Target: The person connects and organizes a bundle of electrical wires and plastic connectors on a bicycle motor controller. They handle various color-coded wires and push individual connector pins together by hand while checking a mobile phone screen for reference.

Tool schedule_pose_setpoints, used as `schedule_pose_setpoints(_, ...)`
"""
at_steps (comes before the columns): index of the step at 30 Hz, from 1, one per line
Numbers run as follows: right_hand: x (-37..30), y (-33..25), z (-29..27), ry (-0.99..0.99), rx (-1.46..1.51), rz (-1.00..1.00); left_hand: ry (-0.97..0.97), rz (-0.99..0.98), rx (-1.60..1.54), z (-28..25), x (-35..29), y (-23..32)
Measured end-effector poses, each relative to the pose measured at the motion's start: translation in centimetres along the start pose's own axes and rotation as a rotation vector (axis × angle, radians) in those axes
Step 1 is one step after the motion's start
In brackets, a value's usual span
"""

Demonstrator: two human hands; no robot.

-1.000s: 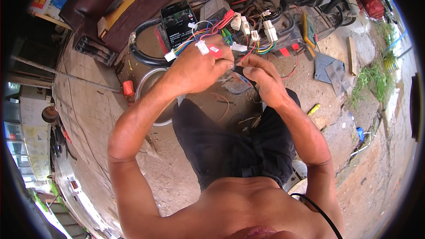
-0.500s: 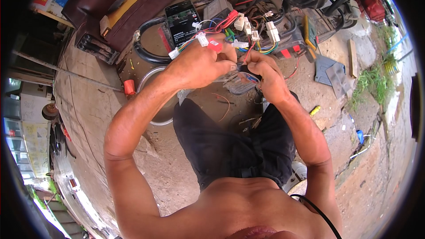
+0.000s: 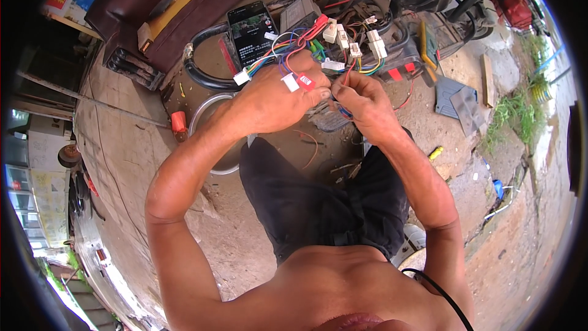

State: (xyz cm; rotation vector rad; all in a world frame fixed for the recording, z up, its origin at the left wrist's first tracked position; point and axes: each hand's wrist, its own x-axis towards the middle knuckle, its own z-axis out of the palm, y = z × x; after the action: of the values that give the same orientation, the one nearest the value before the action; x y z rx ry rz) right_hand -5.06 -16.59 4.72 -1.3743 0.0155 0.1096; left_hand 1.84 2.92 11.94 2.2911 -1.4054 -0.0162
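Note:
My left hand (image 3: 286,97) is closed in a pinch on a thin wire, the fingertips hiding most of it. Beside it my right hand (image 3: 367,107) is closed too, its fingertips almost touching the left's. Under its fingers sits a small dark roll of tape (image 3: 344,112) with a blue patch, mostly hidden. A red wire (image 3: 348,77) rises from between the hands. Coloured wires of a harness (image 3: 283,49) spread beyond them. Over my left hand lie a white connector (image 3: 290,82) and a red tag (image 3: 305,81); another white connector (image 3: 242,77) hangs by the wrist.
A phone (image 3: 251,32) with a lit screen leans behind the wires. More white connectors (image 3: 376,43) lie to the right, near a yellow-edged meter (image 3: 427,46). A metal basin (image 3: 202,110) stands by my left forearm, with an orange cup (image 3: 179,121) beside it.
My left hand has turned and shifted slightly right, its connector and red tag moving with it. My right fingers have curled further over the tape roll, which shows less now.

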Motion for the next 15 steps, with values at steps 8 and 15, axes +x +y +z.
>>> schedule_pose_setpoints(8,0.2,-1.4,0.9,0.018,0.222,0.085,-0.03,-0.1,-0.168,-0.8,0.2,-0.3)
schedule_pose_setpoints(15,0.4,-2.0,-0.5,-0.012,-0.003,0.095,-0.052,-0.395,-0.356,-1.5,0.5,0.8)
